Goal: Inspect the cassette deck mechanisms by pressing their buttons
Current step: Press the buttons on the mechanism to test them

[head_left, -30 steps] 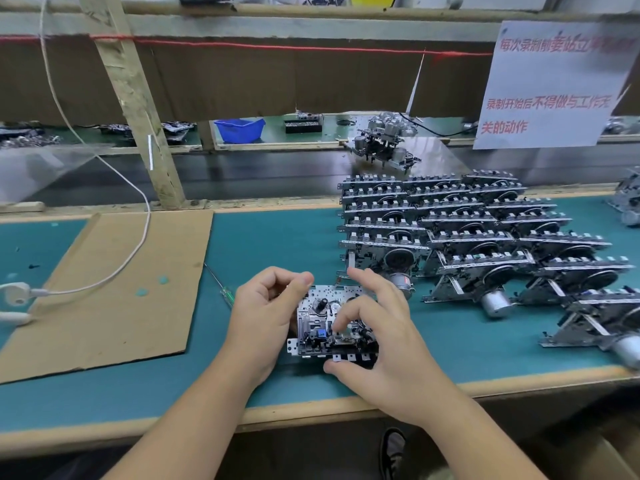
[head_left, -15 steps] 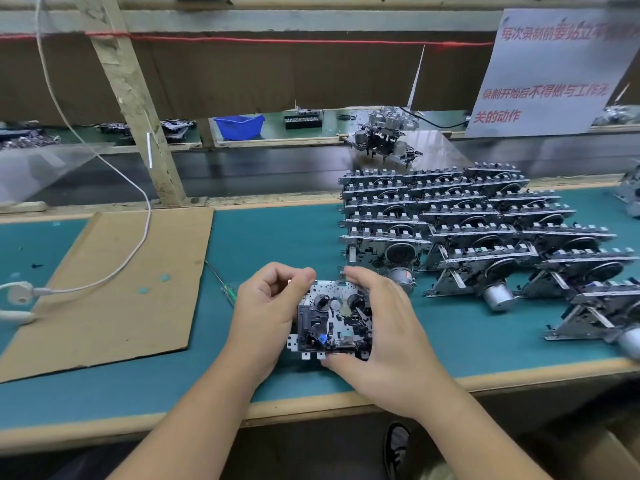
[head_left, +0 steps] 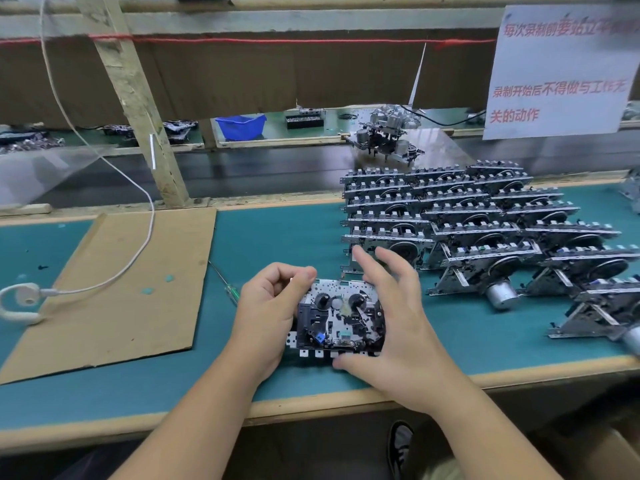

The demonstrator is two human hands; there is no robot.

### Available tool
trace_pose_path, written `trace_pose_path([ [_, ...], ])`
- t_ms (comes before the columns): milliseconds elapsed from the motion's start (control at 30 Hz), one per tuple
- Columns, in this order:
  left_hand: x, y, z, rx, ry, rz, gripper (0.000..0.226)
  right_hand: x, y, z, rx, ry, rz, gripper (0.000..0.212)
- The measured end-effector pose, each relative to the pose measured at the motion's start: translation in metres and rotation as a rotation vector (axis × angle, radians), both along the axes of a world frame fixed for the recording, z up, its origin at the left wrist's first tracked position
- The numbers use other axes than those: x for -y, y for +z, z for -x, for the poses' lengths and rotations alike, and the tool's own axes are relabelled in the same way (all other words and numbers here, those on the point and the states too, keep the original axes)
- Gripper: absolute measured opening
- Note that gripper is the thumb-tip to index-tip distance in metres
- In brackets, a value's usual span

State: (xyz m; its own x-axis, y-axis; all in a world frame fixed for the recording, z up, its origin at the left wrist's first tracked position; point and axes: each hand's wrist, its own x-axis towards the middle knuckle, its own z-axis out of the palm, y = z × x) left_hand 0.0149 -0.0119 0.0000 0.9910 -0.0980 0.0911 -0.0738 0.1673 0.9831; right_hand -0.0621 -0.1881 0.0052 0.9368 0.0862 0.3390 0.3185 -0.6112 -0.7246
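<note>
Fingers of the right hand (head_left: pixel 398 327) have lifted and spread wide, thumb under the cassette mechanism (head_left: pixel 341 318) near the bench's front edge. Left hand (head_left: pixel 273 310) grips its left side. Behind, rows of mechanisms (head_left: pixel 478 216) stand stacked.

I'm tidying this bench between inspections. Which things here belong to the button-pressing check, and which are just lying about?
Part of the job:
held cassette deck mechanism
left hand
right hand
rows of mechanisms

Lying about:
cardboard sheet
white earphones
small screwdriver
blue bin
paper notice
</note>
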Motion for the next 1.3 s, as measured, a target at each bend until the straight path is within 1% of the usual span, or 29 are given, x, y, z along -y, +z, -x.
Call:
trace_pose_path([
  [133,0.001,0.004,0.001,-0.042,-0.007,0.04,0.014,0.001,0.001,-0.002,-0.016,0.001,-0.021,0.126],
  [300,-0.001,0.005,0.0,-0.065,-0.004,0.06,0.014,0.006,0.004,-0.002,-0.084,0.09,-0.011,0.121],
  [400,-0.001,0.005,0.0,-0.069,-0.015,0.061,0.015,0.007,0.004,-0.003,-0.111,0.076,-0.054,0.122],
  [500,0.001,0.003,-0.002,-0.084,-0.024,0.079,0.012,0.006,0.004,-0.004,-0.102,0.05,-0.046,0.124],
  [600,0.001,0.002,-0.003,-0.091,-0.011,0.08,0.011,0.008,0.003,-0.004,-0.109,0.091,-0.031,0.12],
  [733,0.0,0.002,-0.004,-0.089,0.009,0.072,0.012,0.018,0.004,-0.003,-0.178,0.176,-0.059,0.114],
  [867,0.0,0.002,-0.004,-0.107,0.003,0.088,0.017,0.019,0.006,-0.005,-0.174,0.16,-0.13,0.111],
  [967,-0.001,0.002,-0.005,-0.109,0.007,0.076,0.013,0.019,0.003,-0.006,-0.159,0.164,-0.155,0.108],
  [1133,-0.002,0.002,-0.003,-0.114,0.003,0.085,0.014,0.018,0.003,-0.004,-0.168,0.193,-0.08,0.1],
  [1300,-0.002,0.003,-0.001,-0.068,0.004,0.041,0.017,-0.003,0.0,0.004,-0.064,0.038,0.12,0.105],
])
